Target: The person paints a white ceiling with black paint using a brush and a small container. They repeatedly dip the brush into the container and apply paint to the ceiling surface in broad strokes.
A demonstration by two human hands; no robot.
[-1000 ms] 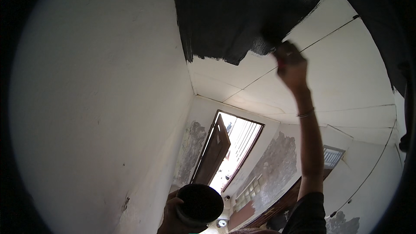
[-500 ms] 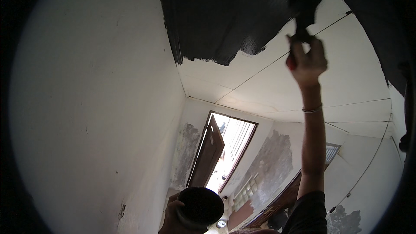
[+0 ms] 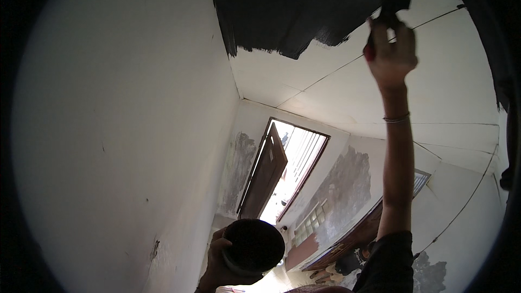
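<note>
My right hand point(image 3: 393, 57) is raised overhead, its fingers closed around the handle of a paintbrush point(image 3: 395, 4). A bit of red shows beside the palm. The brush's dark head meets the ceiling point(image 3: 325, 84) at the edge of a black painted area point(image 3: 282, 13), and its bristles blend into the paint. Low in the view, my left hand point(image 3: 218, 260) grips a round, dark paint container point(image 3: 254, 245) from its left side. The container's inside looks black; how full it is cannot be made out.
A white wall point(image 3: 125, 130) rises close on the left. Beyond are an open brown door point(image 3: 266, 176), a barred bright opening and grey-patched walls point(image 3: 347, 176). A cable point(image 3: 467, 201) hangs at the right. Someone in a dark shirt point(image 3: 350, 263) appears below, partly hidden.
The view has tilted, so ceiling and door sit higher in it. My right hand and the brush have shifted slightly along the paint edge. My left hand still holds the container.
</note>
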